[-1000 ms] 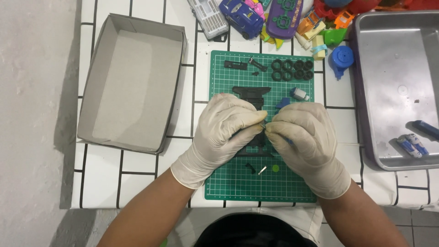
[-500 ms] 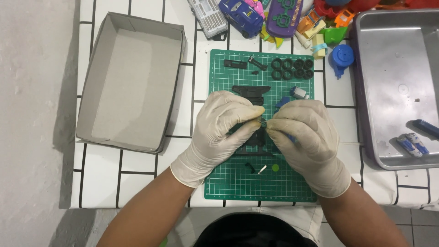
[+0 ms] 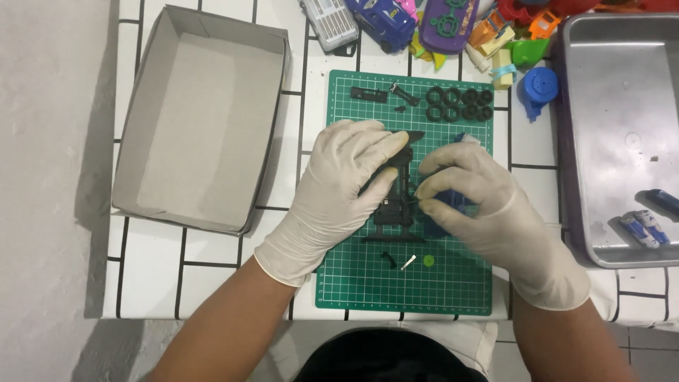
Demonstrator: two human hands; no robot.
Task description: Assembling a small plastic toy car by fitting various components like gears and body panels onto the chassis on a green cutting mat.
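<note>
Both hands wear pale latex gloves over a green cutting mat (image 3: 368,283). My left hand (image 3: 339,187) grips a black plastic toy chassis (image 3: 396,205) that rests on the mat. My right hand (image 3: 481,205) holds a blue-handled tool (image 3: 447,201) with its tip at the chassis; most of the tool is hidden under the fingers. Near the mat's front lie a small black bit (image 3: 387,258), a white pin (image 3: 408,262) and a green round piece (image 3: 428,261). Several black tyres (image 3: 458,104) and black parts (image 3: 368,94) sit at the mat's far edge.
An open grey cardboard box (image 3: 205,120) stands at the left. A metal tray (image 3: 622,127) at the right holds small blue items (image 3: 640,226). Colourful toy parts and a blue toy vehicle (image 3: 385,18) crowd the far edge of the white tiled table (image 3: 148,262).
The hands have drawn slightly apart, uncovering more of the black chassis between them. My right hand has shifted a little to the right with the tool.
</note>
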